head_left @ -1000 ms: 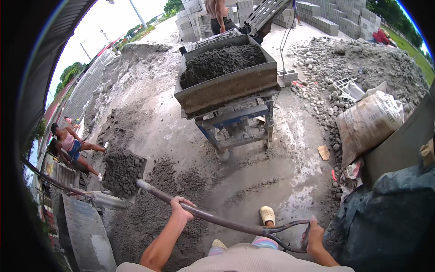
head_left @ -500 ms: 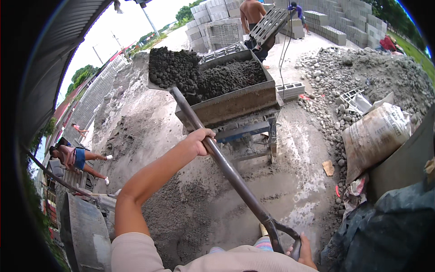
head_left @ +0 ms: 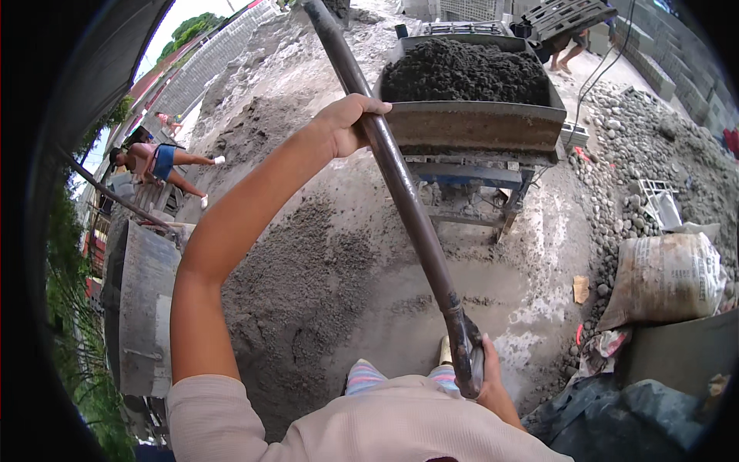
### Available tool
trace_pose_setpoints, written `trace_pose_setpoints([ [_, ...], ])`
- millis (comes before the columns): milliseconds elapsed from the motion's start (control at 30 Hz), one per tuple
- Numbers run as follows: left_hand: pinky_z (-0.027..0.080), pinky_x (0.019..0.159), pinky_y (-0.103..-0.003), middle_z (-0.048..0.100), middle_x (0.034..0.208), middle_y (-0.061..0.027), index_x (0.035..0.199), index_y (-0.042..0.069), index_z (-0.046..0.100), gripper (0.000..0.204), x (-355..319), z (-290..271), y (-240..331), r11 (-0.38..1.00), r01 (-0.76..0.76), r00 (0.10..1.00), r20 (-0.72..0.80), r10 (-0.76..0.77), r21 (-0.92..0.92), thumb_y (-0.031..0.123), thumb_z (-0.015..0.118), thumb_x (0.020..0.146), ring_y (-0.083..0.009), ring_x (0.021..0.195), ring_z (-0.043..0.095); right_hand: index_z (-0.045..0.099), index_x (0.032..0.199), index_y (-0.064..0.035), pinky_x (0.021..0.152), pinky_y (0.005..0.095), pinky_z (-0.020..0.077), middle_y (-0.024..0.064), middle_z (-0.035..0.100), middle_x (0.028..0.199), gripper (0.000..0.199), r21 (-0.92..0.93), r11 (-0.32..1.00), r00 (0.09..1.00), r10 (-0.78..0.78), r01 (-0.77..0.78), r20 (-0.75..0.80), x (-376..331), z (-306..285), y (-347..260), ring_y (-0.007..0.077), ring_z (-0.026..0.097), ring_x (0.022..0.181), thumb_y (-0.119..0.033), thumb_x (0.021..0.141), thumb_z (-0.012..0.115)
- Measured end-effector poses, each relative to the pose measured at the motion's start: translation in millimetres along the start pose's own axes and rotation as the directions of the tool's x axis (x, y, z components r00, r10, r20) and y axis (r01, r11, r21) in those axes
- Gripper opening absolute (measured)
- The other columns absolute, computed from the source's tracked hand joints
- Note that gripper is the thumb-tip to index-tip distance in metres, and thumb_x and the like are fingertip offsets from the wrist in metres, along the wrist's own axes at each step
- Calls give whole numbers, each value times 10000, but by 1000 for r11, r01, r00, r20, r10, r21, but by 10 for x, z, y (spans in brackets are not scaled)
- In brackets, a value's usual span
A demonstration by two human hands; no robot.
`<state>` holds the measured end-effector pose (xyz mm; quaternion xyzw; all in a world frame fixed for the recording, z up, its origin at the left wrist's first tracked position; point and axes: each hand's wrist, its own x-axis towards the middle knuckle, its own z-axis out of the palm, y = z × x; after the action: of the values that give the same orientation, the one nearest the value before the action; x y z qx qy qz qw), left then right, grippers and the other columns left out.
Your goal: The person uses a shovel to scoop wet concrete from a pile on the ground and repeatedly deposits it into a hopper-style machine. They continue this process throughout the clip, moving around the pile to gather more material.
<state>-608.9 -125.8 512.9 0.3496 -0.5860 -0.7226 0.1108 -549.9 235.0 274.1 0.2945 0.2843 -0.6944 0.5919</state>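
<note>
- Swung higher than half a second ago, the shovel handle point(head_left: 400, 192) now slants steeply from the waist up past the picture's top edge, so the blade is out of view and whether it carries anything cannot be told
- Left hand point(head_left: 350, 123) is wrapped around the shaft high up, arm stretched out, seemingly to bear and steer the far end
- Right hand point(head_left: 485, 377) is clenched on the grip end at the hip, apparently serving as the pivot
- Just beyond the shaft stands the metal hopper point(head_left: 477, 127), heaped with dark mix point(head_left: 462, 73) to its rim, on a blue steel frame point(head_left: 469, 177)
- Grey sand pile point(head_left: 300, 285) lies below the left arm, and bare wet ground between it and the frame gives open footing
- Stone heap point(head_left: 639, 146) and a filled sack point(head_left: 662, 277) hem in the right side, and a concrete ring point(head_left: 142, 308) the left
- Another person point(head_left: 158, 162) bends over well off to the left
</note>
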Motion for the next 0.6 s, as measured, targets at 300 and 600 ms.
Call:
trace_pose_setpoints([
  [300, 418, 542, -344, 467, 528, -28, 530, 100, 432, 187, 62, -831, -1894, 662, -29, 982, -144, -120, -749, 164, 592, 602, -174, 508, 479, 428, 634, -146, 421, 244, 349, 6, 413, 510, 367, -229, 876, 782, -482, 424, -395, 76, -194, -52, 123, 420, 467, -500, 707, 492],
  [600, 338, 430, -325, 382, 460, -39, 500, 117, 367, 175, -353, -239, -5195, 244, 283, 689, 20, -724, -927, 170, 519, 569, -177, 407, 408, 469, 727, -150, 384, 229, 360, 0, 416, 540, 433, -339, 937, 554, -327, 86, -766, -591, -2462, -452, 109, 381, 413, -576, 704, 392],
])
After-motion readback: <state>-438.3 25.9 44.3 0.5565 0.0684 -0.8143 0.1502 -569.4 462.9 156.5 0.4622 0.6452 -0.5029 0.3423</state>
